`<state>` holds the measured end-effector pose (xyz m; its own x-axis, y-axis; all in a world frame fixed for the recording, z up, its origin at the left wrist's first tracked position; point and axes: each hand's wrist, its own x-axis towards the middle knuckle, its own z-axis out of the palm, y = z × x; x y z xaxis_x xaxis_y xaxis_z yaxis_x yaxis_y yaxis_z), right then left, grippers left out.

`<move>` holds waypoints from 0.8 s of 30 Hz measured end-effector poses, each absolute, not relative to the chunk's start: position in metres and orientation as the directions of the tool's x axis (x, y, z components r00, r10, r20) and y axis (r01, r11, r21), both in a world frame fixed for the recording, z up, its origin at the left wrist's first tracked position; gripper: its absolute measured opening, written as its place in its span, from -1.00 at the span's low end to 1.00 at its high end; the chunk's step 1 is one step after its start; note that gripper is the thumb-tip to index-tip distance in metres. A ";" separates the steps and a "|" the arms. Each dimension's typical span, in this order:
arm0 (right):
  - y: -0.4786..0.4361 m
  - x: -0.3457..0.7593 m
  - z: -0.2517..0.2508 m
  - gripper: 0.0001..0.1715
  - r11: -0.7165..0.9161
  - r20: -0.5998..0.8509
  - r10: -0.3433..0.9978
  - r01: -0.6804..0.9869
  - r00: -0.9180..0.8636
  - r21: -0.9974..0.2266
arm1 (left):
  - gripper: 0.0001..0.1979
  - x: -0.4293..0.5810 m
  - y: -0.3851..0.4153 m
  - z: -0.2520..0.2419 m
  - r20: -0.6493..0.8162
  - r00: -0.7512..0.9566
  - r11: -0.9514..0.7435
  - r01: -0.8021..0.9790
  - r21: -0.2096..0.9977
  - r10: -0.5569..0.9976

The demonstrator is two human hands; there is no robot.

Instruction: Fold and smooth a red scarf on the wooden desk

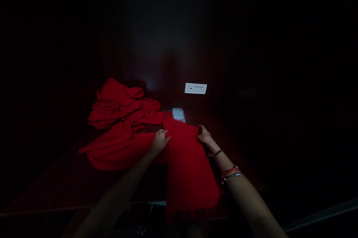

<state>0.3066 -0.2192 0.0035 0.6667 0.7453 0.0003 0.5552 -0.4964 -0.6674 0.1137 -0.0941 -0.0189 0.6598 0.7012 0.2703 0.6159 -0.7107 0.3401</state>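
A long red fringed cloth (188,167) lies over the dark table, its fringed end hanging past the front edge. At its left border my left hand (160,140) is closed with fingers on the fabric. My right hand (204,135) pinches the opposite border near the upper corner. Left of these hands, a heap of more red cloth (112,113) is bunched up, with fringes showing, and a flatter red part (112,152) spreads below it toward my left wrist.
Behind the cloth lies a small pale blurred object (178,114). A white socket panel (195,88) is on the dark surface at the back. The table's front edge (50,210) runs along the bottom; surroundings are very dark.
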 end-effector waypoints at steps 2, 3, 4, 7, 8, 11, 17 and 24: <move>-0.218 0.307 0.004 -0.24 -0.473 0.062 0.734 0.576 0.676 -0.667 | -0.64 0.110 -0.097 -0.018 0.298 0.646 -0.711 0.621 0.329 0.702; -0.219 0.307 0.005 -0.27 -0.467 0.084 0.738 0.597 0.669 -0.653 | -0.64 0.108 -0.098 -0.018 0.316 0.642 -0.715 0.624 0.314 0.699; -0.221 0.307 0.006 -0.28 -0.467 0.092 0.751 0.625 0.653 -0.626 | -0.63 0.106 -0.099 -0.018 0.335 0.638 -0.720 0.630 0.292 0.694; -0.227 0.303 0.010 -0.27 -0.491 0.065 0.804 0.722 0.591 -0.489 | -0.58 0.101 -0.100 -0.020 0.373 0.620 -0.713 0.670 0.206 0.691; -0.229 0.300 0.011 -0.26 -0.500 0.058 0.813 0.746 0.579 -0.440 | -0.56 0.100 -0.100 -0.022 0.361 0.616 -0.702 0.688 0.185 0.700; -0.231 0.291 0.012 -0.35 -0.526 0.070 0.814 0.783 0.577 -0.333 | -0.54 0.099 -0.098 -0.028 0.262 0.630 -0.677 0.718 0.162 0.731; -0.229 0.286 0.002 -0.43 -0.466 0.115 0.842 0.818 0.527 -0.337 | -0.52 0.097 -0.097 -0.030 0.185 0.644 -0.670 0.717 0.189 0.742; -0.227 0.305 -0.006 -0.37 -0.449 0.150 0.791 0.729 0.593 -0.516 | -0.46 0.097 -0.098 -0.028 0.202 0.609 -0.640 0.749 0.172 0.767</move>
